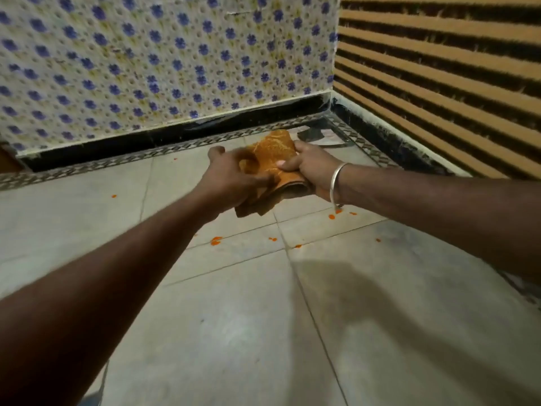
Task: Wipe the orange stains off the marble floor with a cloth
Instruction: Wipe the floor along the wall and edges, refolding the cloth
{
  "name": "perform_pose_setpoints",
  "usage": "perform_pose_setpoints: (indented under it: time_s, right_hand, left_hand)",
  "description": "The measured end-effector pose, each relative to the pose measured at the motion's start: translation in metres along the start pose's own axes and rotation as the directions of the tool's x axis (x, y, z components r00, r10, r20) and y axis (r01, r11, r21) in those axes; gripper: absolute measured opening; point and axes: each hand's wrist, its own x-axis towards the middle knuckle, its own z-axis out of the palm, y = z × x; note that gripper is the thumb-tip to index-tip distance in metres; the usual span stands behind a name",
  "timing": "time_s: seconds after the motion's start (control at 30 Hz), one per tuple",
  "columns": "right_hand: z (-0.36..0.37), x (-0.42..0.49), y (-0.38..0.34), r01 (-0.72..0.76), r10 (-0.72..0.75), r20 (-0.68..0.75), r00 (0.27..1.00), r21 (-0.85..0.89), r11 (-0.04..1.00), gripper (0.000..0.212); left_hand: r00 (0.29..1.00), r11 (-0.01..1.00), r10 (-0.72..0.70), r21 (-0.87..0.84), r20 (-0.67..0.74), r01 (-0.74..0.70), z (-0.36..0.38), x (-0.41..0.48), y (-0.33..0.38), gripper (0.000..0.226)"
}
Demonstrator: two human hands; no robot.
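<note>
Both hands, left hand and right hand, grip the folded orange cloth above the marble floor. Nearer orange stains may smear if the cloth is already dirty.

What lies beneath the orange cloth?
Marble floor with scattered orange stains. The left hand and right hand hold the orange cloth aloft; the floor patch behind it is hidden.

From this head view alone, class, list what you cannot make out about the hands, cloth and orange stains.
Left hand: motion-blurred in the head view; its grip on the cloth is unclear.
Cloth underside: hidden by the right hand gripping it and by its own folds.
Orange stains: any beneath the arms and cloth are covered.
Marble floor: cut off by the bottom edge.
</note>
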Motion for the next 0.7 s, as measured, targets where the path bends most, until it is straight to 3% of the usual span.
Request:
perform_pose_setpoints:
  time_s: [0.1, 0.2, 0.23, 0.3, 0.37, 0.47, 0.57, 0.7]
  right_hand:
    - [-0.034, 0.007, 0.016, -0.004, 0.007, -0.074, 0.997, 0.044, 0.999, 0.043]
    - [-0.072, 0.014, 0.036, -0.042, 0.056, -0.122, 0.991, 0.114, 0.993, 0.044]
    - [-0.083, 0.015, 0.044, -0.062, 0.081, -0.138, 0.987, 0.137, 0.989, 0.041]
    - [-0.106, 0.016, 0.062, -0.106, 0.137, -0.159, 0.978, 0.19, 0.976, 0.034]
    - [-0.129, 0.013, 0.08, -0.144, 0.195, -0.173, 0.965, 0.273, 0.951, 0.03]
    - [-0.154, 0.01, 0.102, -0.173, 0.262, -0.183, 0.947, 0.396, 0.902, 0.033]
    - [-0.179, 0.01, 0.12, -0.21, 0.324, -0.206, 0.923, 0.437, 0.875, 0.039]
    - [-0.213, 0.006, 0.138, -0.237, 0.357, -0.11, 0.928, 0.566, 0.79, 0.008]
  left_hand:
    - [0.992, 0.977, 0.034, 0.206, 0.123, -0.059, 0.038, 0.01, 0.019, 0.1]
    - [0.965, 0.838, 0.099, 0.503, 0.241, -0.211, 0.086, 0.017, 0.04, 0.117]
    - [0.957, 0.83, 0.146, 0.496, 0.25, -0.256, 0.103, 0.02, 0.044, 0.105]
    - [0.946, 0.871, 0.229, 0.386, 0.229, -0.304, 0.133, 0.025, 0.053, 0.06]
    - [0.941, 0.867, 0.275, 0.372, 0.198, -0.332, 0.161, 0.033, 0.062, 0.04]
    - [0.941, 0.862, 0.269, 0.384, 0.207, -0.331, 0.197, 0.044, 0.071, 0.044]
    - [0.931, 0.901, 0.255, 0.285, 0.259, -0.327, 0.231, 0.054, 0.082, 0.043]
    - [0.927, 0.975, 0.169, 0.08, 0.335, -0.207, 0.26, 0.077, 0.079, 0.033]
